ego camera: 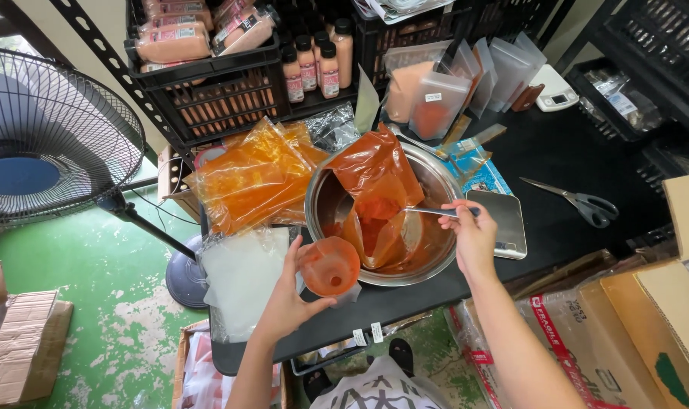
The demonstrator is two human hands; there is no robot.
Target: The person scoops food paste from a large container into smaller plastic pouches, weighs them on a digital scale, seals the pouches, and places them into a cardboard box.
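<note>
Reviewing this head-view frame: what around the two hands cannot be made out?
- Spoon bowl: head view, buried in orange sauce under the sagging orange bag in the steel bowl; only the handle shows from the right hand.
- Funnel spout: below the orange funnel, hidden by its cup and the left hand.
- Scale display: covered by the right hand.
- Bottle labels: too small.

**Bare arms, patterned top, dark shoe**

Two forearms bare to the elbow, no sleeves, watch, bracelet or rings. Left hand (287, 299) and right hand (473, 238) ungloved, nails short and unpainted. Light top with dark sketch-like print (378, 388) at bottom edge. Dark shoe with pale marking (399, 353) just above it.
</note>
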